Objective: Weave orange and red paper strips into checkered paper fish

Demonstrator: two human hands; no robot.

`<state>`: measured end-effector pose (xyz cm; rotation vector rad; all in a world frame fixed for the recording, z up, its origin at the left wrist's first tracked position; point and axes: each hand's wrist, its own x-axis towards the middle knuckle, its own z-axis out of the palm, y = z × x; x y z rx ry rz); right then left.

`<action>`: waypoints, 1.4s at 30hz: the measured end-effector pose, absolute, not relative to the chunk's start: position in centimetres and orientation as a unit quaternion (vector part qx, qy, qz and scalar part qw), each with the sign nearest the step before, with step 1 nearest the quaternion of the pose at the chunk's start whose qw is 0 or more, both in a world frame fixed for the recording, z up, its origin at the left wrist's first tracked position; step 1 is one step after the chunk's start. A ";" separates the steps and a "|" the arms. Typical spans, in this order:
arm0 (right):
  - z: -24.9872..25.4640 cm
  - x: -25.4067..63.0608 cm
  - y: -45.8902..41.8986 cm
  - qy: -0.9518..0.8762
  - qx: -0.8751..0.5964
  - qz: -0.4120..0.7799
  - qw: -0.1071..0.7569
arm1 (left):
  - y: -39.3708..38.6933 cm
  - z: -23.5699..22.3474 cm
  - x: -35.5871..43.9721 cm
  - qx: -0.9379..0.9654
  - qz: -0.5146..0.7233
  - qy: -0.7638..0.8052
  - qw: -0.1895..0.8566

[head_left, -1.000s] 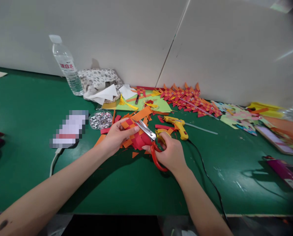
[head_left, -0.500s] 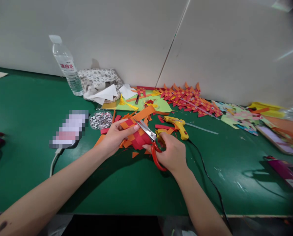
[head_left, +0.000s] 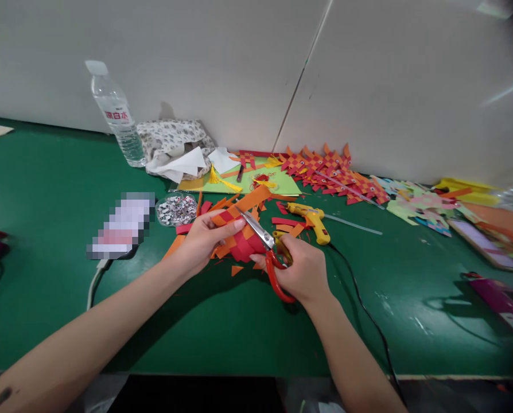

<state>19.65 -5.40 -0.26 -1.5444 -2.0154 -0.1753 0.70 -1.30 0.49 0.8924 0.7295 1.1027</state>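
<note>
My left hand (head_left: 209, 238) pinches a woven piece of red and orange paper strips (head_left: 244, 240) between thumb and fingers, above the table's middle. From its far side an orange strip sticks out to the upper right. My right hand (head_left: 302, 264) is closed round the red handles of a pair of scissors (head_left: 260, 232). The silver blades point up and left, lying across the woven paper with their tips by my left thumb. Whether the blades have paper between them I cannot tell. Loose red and orange paper scraps (head_left: 236, 270) lie under and around the piece.
Right of my hands lies a yellow glue gun (head_left: 310, 221) with a black cord. A tub of googly eyes (head_left: 177, 210), a phone (head_left: 123, 226) and a water bottle (head_left: 117, 117) are to the left. Finished woven paper fish (head_left: 329, 172) pile up against the wall.
My right hand and the scissors have shifted very slightly right and down. My left hand and the woven paper stay nearly in place.
</note>
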 end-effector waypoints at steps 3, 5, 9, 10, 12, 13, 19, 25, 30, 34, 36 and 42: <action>-0.2 19.6 -5.4 -0.758 -0.575 -0.078 0.297 | -1.3 0.6 0.7 0.406 0.492 0.320 0.700; -0.1 19.5 -5.4 -0.758 -0.574 -0.077 0.299 | -1.3 0.7 0.7 0.408 0.493 0.312 0.702; 0.0 19.2 -5.3 -0.756 -0.582 -0.068 0.292 | -1.0 0.5 0.6 0.394 0.509 0.313 0.698; -0.1 19.2 -5.2 -0.755 -0.585 -0.070 0.289 | -1.0 0.5 0.5 0.393 0.512 0.316 0.695; -0.1 19.2 -5.2 -0.753 -0.591 -0.075 0.281 | -0.8 0.4 0.5 0.395 0.515 0.320 0.690; -0.2 19.2 -5.1 -0.752 -0.593 -0.076 0.279 | -0.7 0.3 0.4 0.396 0.515 0.323 0.688; -0.4 19.2 -5.1 -0.751 -0.594 -0.081 0.277 | -0.7 0.1 0.4 0.416 0.497 0.335 0.684; -0.5 19.3 -5.1 -0.755 -0.588 -0.089 0.278 | -0.6 -0.2 0.4 0.420 0.486 0.345 0.684; -0.4 19.3 -5.2 -0.753 -0.595 -0.075 0.269 | -0.7 0.0 0.5 0.418 0.480 0.336 0.694; -0.2 19.2 -5.1 -0.717 -0.641 -0.055 0.268 | -0.5 0.3 0.3 0.395 0.497 0.340 0.693; -0.1 19.3 -4.9 -0.685 -0.674 -0.048 0.271 | -0.3 0.3 0.2 0.379 0.504 0.352 0.692; 0.1 19.7 -4.7 -0.625 -0.715 0.024 0.314 | 0.0 -0.1 0.2 0.343 0.526 0.394 0.671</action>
